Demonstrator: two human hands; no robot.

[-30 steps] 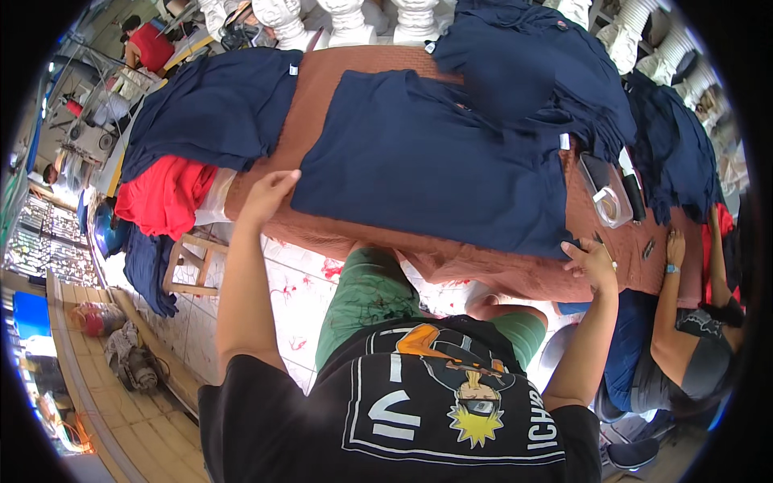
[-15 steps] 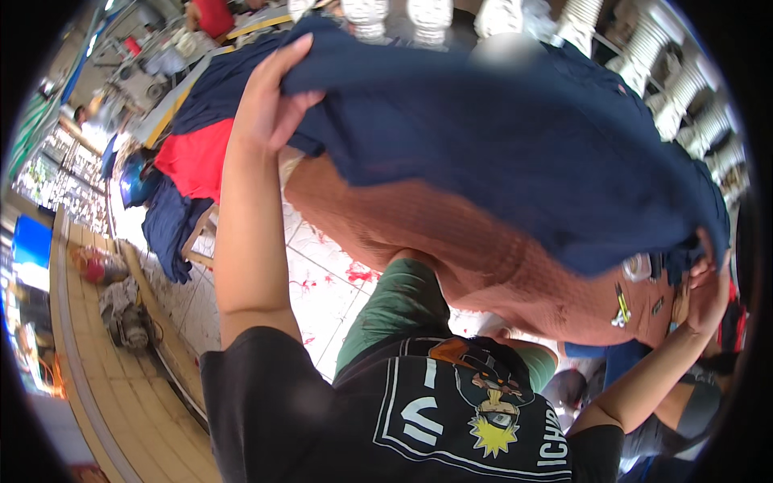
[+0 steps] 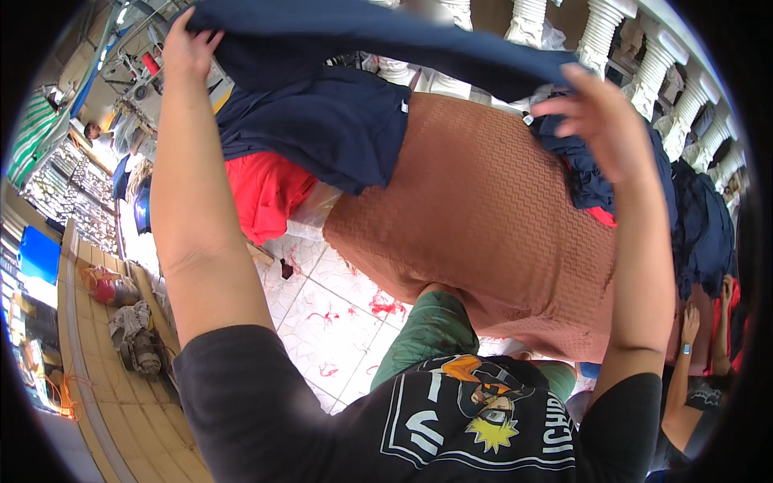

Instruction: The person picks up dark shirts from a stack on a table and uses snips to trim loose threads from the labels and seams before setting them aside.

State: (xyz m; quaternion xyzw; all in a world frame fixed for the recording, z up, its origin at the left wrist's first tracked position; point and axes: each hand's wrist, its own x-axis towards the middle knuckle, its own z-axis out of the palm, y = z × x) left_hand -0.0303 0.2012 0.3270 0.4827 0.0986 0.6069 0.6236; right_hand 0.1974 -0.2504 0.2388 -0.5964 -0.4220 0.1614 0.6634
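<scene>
The person holds a dark blue cloth (image 3: 378,36) up high above the brown table cover (image 3: 491,209). The left hand (image 3: 189,48) pinches one end (fingers curled tight). The right hand (image 3: 600,121) pinches the other end, near a red cloth (image 3: 262,193).

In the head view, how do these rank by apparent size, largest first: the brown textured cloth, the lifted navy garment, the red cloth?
1. brown textured cloth
2. lifted navy garment, though its nearness to the camera makes this unsure
3. red cloth, partly hidden
</scene>
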